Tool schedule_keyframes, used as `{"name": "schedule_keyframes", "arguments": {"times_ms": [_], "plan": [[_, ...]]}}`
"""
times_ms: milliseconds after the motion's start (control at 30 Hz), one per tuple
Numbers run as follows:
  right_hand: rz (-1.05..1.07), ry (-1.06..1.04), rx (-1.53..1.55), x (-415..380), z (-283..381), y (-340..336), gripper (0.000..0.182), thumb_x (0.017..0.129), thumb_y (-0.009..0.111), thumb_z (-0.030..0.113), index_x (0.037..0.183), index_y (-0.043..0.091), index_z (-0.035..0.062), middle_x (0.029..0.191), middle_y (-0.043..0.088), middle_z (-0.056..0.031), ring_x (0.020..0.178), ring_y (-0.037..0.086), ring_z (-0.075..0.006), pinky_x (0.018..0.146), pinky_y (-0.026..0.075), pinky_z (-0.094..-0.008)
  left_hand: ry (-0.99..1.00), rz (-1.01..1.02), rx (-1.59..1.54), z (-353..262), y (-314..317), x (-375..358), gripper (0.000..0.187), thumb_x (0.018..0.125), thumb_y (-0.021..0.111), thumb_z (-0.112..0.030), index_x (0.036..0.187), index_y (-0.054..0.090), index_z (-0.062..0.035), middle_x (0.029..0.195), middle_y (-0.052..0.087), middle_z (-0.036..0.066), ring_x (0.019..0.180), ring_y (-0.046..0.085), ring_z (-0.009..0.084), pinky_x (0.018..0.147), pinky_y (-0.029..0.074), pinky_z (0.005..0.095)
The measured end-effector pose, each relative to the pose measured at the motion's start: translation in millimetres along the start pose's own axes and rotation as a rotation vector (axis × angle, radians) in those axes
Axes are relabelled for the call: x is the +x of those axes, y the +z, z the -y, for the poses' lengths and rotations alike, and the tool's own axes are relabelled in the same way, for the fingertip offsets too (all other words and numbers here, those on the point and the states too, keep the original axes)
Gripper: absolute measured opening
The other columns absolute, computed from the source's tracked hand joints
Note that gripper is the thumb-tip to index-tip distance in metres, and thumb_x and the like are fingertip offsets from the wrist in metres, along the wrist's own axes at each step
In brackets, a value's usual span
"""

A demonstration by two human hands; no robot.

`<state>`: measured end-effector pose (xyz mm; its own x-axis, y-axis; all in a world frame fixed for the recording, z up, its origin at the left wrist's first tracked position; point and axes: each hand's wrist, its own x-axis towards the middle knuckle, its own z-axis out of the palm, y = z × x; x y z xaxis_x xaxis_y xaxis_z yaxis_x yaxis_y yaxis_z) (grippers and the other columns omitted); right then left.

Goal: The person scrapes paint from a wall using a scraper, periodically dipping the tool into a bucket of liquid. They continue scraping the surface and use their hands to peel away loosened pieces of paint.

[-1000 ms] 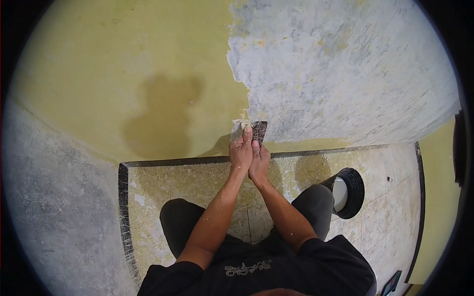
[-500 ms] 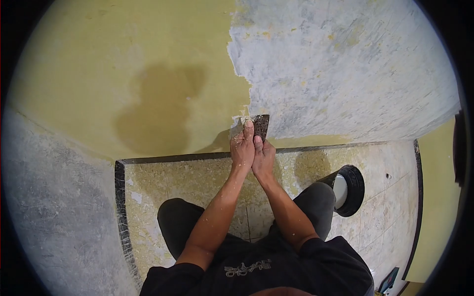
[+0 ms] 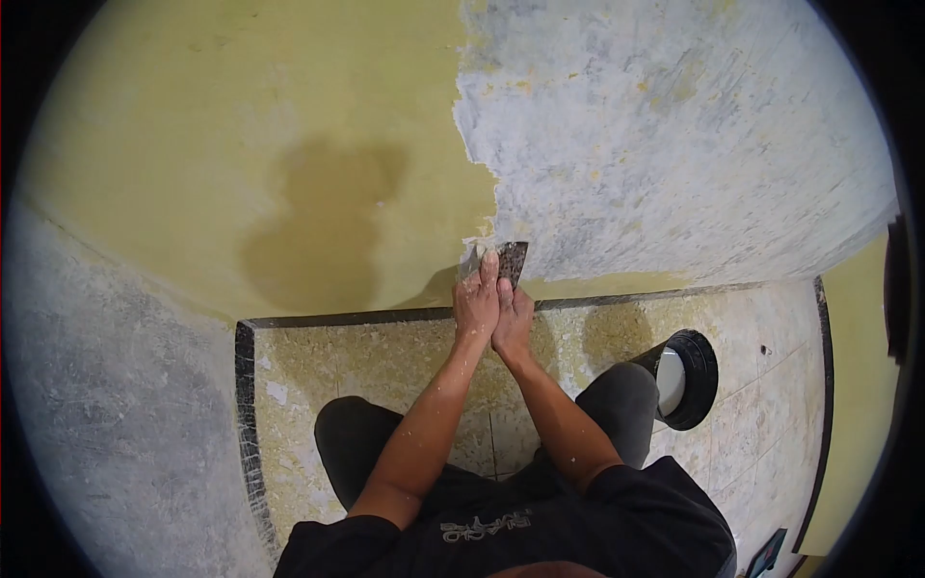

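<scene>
A dark metal scraper (image 3: 511,257) is pressed flat against the wall, low down, at the edge where yellow paint (image 3: 289,144) meets the scraped grey plaster (image 3: 674,144). My left hand (image 3: 475,301) grips the scraper, with its forefinger laid along the blade. My right hand (image 3: 513,320) clasps the handle just beside and below the left. Both hands are dusted with paint flakes. The handle itself is hidden inside my hands.
A darker damp patch (image 3: 323,226) stains the yellow paint on the left. A black bucket (image 3: 686,376) stands on the tiled floor (image 3: 385,352) by my right knee. Another bare grey wall (image 3: 106,405) closes the left side. Paint chips litter the tiles.
The scraper and both hands stay at the paint edge, shifting only slightly; the view has moved a little.
</scene>
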<state>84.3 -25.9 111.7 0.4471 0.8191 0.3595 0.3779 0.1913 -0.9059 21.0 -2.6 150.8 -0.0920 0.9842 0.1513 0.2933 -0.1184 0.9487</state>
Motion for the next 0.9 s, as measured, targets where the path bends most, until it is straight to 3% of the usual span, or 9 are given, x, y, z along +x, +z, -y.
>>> {"name": "schedule_keyframes", "arguments": {"times_ms": [100, 167, 200, 333, 433, 500, 600, 733, 900], "plan": [[0.075, 0.187, 0.057, -4.4, 19.7, -10.0, 0.052, 0.096, 0.043, 0.039, 0.076, 0.055, -0.0076, 0.063, 0.054, -0.0188, 0.06, 0.048, -0.0227, 0.059, 0.041, -0.0389, -0.078, -0.036, -0.095, -4.5, 3.2, -2.0, 0.058, 0.094, 0.041, -0.047, 0.078, 0.06, 0.005, 0.068, 0.057, 0.025, 0.063, 0.055, 0.0386, 0.059, 0.041, 0.0424], [0.064, 0.119, 0.039, 11.9, 34.0, -12.7, 0.053, 0.096, 0.043, 0.04, 0.073, 0.053, -0.0071, 0.06, 0.052, -0.0164, 0.059, 0.045, -0.02, 0.057, 0.04, -0.0382, 0.174, -0.108, -0.045, -18.4, 0.0, 6.4, 0.057, 0.094, 0.041, -0.047, 0.08, 0.061, 0.0052, 0.071, 0.057, 0.026, 0.069, 0.054, 0.0436, 0.06, 0.041, 0.0439], [0.047, 0.046, 0.037, 20.6, 39.8, -12.1, 0.054, 0.096, 0.043, 0.041, 0.07, 0.05, -0.0066, 0.058, 0.05, -0.0141, 0.058, 0.043, -0.0173, 0.055, 0.038, -0.0374, 0.037, -0.015, -0.054, -46.0, -12.8, 11.7, 0.056, 0.094, 0.041, -0.046, 0.08, 0.06, 0.0052, 0.071, 0.057, 0.026, 0.07, 0.054, 0.0436, 0.06, 0.041, 0.0439], [0.039, 0.066, 0.071, 25.6, 52.8, -13.7, 0.055, 0.095, 0.043, 0.041, 0.069, 0.049, -0.0066, 0.057, 0.049, -0.0136, 0.057, 0.042, -0.017, 0.055, 0.038, -0.037, 0.02, 0.033, -0.027, -43.4, -11.4, 17.0, 0.056, 0.094, 0.042, -0.045, 0.08, 0.06, 0.0054, 0.072, 0.058, 0.026, 0.07, 0.055, 0.043, 0.06, 0.041, 0.0431], [0.077, 0.13, -0.014, 10.4, 34.0, -14.7, 0.055, 0.095, 0.043, 0.042, 0.069, 0.049, -0.0065, 0.056, 0.049, -0.0134, 0.057, 0.042, -0.0166, 0.055, 0.039, -0.0365, -0.025, -0.02, -0.109, -19.0, -0.6, 6.0, 0.058, 0.094, 0.043, -0.047, 0.076, 0.059, 0.0062, 0.063, 0.056, 0.023, 0.059, 0.054, 0.0356, 0.057, 0.04, 0.0413], [0.048, 0.148, 0.047, 4.5, 30.5, -12.3, 0.055, 0.096, 0.044, 0.041, 0.069, 0.051, -0.006, 0.057, 0.05, -0.013, 0.058, 0.043, -0.0168, 0.055, 0.039, -0.0363, -0.197, 0.052, -0.184, -10.2, 0.6, 3.1, 0.061, 0.093, 0.044, -0.05, 0.076, 0.059, 0.0066, 0.057, 0.051, 0.017, 0.055, 0.048, 0.0208, 0.057, 0.04, 0.0378], [0.041, 0.152, 0.051, 2.7, 33.4, -12.5, 0.054, 0.096, 0.044, 0.041, 0.069, 0.052, -0.0059, 0.057, 0.051, -0.0123, 0.058, 0.043, -0.0168, 0.056, 0.04, -0.0358, -0.147, -0.018, -0.266, -11.9, 3.3, -1.1, 0.062, 0.092, 0.046, -0.052, 0.077, 0.06, 0.0066, 0.055, 0.048, 0.013, 0.058, 0.042, 0.0138, 0.057, 0.041, 0.0351], [0.064, 0.185, 0.039, 3.3, 28.8, -11.2, 0.05, 0.096, 0.043, 0.036, 0.081, 0.057, -0.0097, 0.062, 0.055, -0.0202, 0.058, 0.047, -0.022, 0.06, 0.043, -0.0383, -0.203, 0.051, -0.142, -12.8, -0.9, 2.3, 0.061, 0.092, 0.046, -0.051, 0.079, 0.061, 0.0065, 0.057, 0.051, 0.014, 0.058, 0.044, 0.0154, 0.059, 0.042, 0.0344], [0.056, 0.17, 0.028, -1.5, 26.2, -13.2, 0.052, 0.096, 0.045, 0.038, 0.069, 0.052, -0.0056, 0.058, 0.051, -0.0103, 0.057, 0.041, -0.0149, 0.055, 0.039, -0.0351, -0.185, 0.002, -0.218, -5.0, 5.7, -0.9, 0.061, 0.093, 0.045, -0.049, 0.074, 0.058, 0.0072, 0.054, 0.048, 0.014, 0.055, 0.044, 0.0204, 0.057, 0.04, 0.0376]]}}
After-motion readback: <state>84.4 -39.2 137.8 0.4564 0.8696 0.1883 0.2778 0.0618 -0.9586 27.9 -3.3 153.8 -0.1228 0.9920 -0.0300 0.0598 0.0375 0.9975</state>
